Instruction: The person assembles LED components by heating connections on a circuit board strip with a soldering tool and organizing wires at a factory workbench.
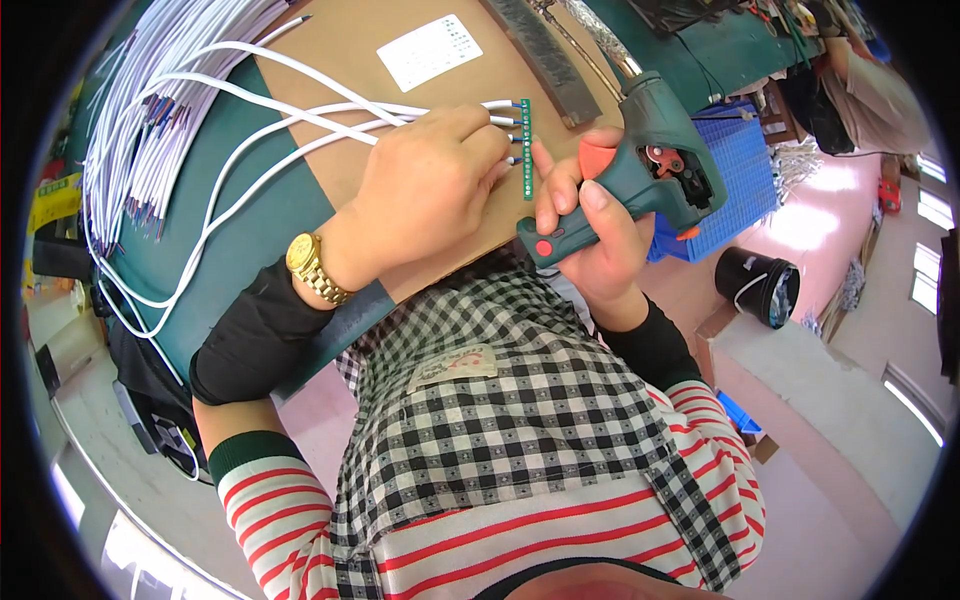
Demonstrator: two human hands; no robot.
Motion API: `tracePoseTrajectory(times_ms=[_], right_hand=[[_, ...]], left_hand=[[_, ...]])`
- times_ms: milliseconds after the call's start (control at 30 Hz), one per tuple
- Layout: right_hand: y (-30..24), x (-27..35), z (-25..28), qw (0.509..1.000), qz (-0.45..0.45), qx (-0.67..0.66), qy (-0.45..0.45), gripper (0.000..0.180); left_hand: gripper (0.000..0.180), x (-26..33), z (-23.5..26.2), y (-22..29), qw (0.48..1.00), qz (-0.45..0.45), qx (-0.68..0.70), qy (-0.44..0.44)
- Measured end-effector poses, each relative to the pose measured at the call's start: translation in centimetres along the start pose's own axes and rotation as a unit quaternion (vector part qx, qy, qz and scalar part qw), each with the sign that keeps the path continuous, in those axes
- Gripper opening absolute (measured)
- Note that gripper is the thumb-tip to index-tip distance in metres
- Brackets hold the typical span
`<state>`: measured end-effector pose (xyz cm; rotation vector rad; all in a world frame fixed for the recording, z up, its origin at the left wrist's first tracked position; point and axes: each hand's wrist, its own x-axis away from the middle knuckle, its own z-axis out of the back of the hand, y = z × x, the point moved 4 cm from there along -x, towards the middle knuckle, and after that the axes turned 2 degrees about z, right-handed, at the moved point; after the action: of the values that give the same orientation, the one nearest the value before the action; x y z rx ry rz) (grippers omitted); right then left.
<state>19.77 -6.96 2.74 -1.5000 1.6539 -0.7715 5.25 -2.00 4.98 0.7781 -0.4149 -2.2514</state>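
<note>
Green strip (pixel 527 150) — between both hands (pixel 425 175) (pixel 612 250); white cables (pixel 200 55) leftward

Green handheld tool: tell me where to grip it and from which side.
Grip the green tool by its handle, probably best from the right, as the right hand does: the slim handle slants down-left from a bulkier body, and its red trigger lies within finger reach.

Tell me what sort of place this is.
Probably an electronics assembly workshop: massed white cables lie on a green workbench, a narrow green circuit strip is by the left hand, and the right hand holds a dark green, orange-triggered tool.
</note>
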Motion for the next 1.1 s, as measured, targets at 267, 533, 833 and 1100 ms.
tracePoseTrajectory(times_ms=[267,533,833,1100], right_hand=[[-0.3,-0.1,0.3,1.000,0.004,-0.016,-0.026,0.037],[-0.4,-0.6,1.1,0.997,-0.023,-0.078,-0.011,0.038],[-0.5,-0.7,1.3,0.998,-0.022,-0.059,-0.010,0.039],[-0.4,-0.8,1.4,0.997,-0.038,-0.070,-0.002,0.039]], left_hand=[[0.013,0.0,-0.7,0.0,0.999,0.023,-0.005,0.022],[0.011,0.1,-0.9,0.2,0.999,0.031,-0.016,0.037],[0.012,0.1,-1.2,0.4,0.998,0.006,-0.031,0.058],[0.012,-0.1,-0.9,0.0,0.999,0.007,-0.016,0.044]])
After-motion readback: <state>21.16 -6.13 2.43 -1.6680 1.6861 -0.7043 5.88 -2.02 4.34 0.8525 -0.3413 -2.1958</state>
